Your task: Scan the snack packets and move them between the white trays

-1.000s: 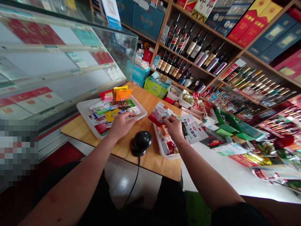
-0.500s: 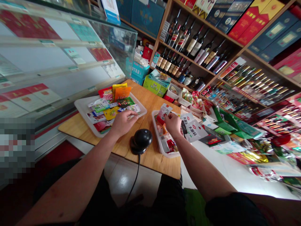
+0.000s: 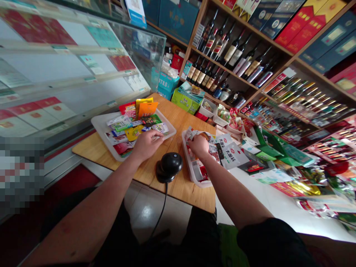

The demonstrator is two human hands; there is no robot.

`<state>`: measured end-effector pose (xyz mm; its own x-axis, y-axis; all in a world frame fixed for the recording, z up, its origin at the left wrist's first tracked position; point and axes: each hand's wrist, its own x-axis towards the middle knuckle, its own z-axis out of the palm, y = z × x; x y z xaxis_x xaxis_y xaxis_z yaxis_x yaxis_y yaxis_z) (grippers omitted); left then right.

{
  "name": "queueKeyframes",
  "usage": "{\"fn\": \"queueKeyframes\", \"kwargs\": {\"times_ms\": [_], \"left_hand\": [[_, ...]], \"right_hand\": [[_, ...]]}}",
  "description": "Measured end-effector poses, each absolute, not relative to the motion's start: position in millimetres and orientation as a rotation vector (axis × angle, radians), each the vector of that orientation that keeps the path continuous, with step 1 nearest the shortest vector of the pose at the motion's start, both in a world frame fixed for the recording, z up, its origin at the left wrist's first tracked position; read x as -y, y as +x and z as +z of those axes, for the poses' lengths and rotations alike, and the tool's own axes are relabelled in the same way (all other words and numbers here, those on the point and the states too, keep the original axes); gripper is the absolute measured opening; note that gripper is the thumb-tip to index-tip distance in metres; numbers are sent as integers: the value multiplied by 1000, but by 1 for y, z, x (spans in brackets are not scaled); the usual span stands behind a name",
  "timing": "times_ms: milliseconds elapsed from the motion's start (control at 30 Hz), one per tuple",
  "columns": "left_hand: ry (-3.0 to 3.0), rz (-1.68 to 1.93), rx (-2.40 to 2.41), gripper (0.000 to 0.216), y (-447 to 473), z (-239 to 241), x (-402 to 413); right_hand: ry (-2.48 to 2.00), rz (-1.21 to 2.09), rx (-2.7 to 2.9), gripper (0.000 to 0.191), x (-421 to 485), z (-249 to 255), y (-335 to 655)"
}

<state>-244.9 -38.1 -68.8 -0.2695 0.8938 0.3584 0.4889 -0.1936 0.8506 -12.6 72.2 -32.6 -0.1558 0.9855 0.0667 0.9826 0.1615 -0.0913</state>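
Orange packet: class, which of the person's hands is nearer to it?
Left. The left hand rests on the same tray as the orange packet, just nearer the person; the right hand is in the other tray, further right.

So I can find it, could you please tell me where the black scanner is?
In the head view, the black scanner stands on the wooden table near its front edge, between the left tray and the right tray.
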Motion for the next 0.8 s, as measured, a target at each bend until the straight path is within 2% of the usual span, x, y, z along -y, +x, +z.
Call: {"fn": "queueKeyframes", "kwargs": {"times_ms": [200, 400, 600, 800], "left_hand": [[1496, 1476, -1777, 26, -254, -71, 39], [1039, 1668, -1698, 30, -276, -84, 22], [748, 1613, -1426, 33, -273, -90, 10], [716, 1547, -1155, 26, -268, -84, 4]], "right_hand": [[-1886, 87, 2287, 24, -71, -26, -10], [-1495, -63, 2182, 21, -65, -14, -20], [-1327, 214, 2332, 19, -79, -16, -68], [-1403, 386, 2446, 29, -116, -35, -115]]}}
